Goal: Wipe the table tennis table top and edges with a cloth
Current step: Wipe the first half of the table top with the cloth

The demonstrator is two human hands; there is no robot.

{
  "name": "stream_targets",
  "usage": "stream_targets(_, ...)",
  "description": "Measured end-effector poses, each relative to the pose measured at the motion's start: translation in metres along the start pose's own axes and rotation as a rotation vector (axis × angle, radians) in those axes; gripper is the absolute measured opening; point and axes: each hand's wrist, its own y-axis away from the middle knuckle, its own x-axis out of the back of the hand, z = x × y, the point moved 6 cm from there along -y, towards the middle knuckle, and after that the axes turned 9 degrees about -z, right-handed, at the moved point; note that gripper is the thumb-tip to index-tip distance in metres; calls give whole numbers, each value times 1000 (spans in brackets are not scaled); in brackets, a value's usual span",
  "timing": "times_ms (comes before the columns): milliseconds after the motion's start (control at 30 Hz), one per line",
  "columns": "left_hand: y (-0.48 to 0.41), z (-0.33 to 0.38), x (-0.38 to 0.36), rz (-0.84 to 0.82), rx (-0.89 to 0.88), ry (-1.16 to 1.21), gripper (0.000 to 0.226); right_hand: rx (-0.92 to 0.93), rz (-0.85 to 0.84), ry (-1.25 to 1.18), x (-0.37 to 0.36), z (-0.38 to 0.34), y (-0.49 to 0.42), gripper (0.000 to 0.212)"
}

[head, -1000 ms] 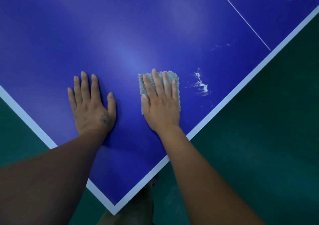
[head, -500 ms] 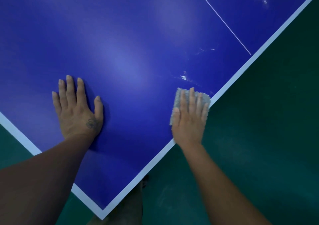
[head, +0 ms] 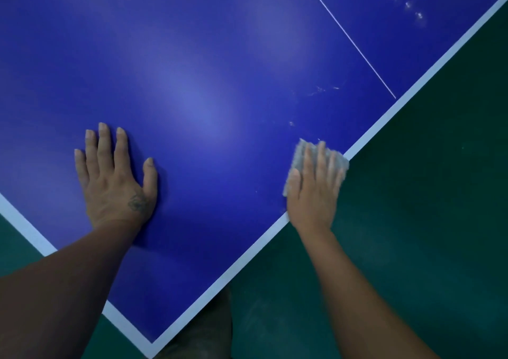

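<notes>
Several smears left on the blue top

Flat and straight-fingered, the right grip (head: 313, 193) presses the grey cloth (head: 301, 151) onto the counter (head: 206, 69) at its right white edge line (head: 412, 89). Open-palmed, the left grip (head: 115, 182) rests on the blue, holding nothing. The near area looks clean. Faint white smears (head: 320, 90) beyond the cloth and specks (head: 412, 9) far right remain, so the job seems partway. Most of the cloth hides under the fingers, and the counter's side faces and far end are out of view.
</notes>
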Motion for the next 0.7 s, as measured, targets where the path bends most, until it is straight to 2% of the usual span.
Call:
stream_targets(133, -2, 0, 0, -10, 1, -4, 76, -63, -23, 20, -7, -10, 17, 65)
stream_targets(300, -2, -1, -1, 4, 2, -8, 76, 233, 6, 73, -7, -105, -12, 66)
stream_targets(400, -2, -2, -3, 19, 0, -18, 75, 320, 11, 58, -1, -125, -38, 65)
stream_targets(500, -3, -4, -5, 48, -11, -11, 73, 312, 16, 63, 6, -92, -52, 64)
stream_targets(633, -4, -5, -7, 50, -12, -8, 73, 78, 10, 52, 14, -1, -45, 64)
stream_targets(700, -4, -5, -7, 53, -10, -17, 73, 27, -27, 36, 14, 29, -34, 64)
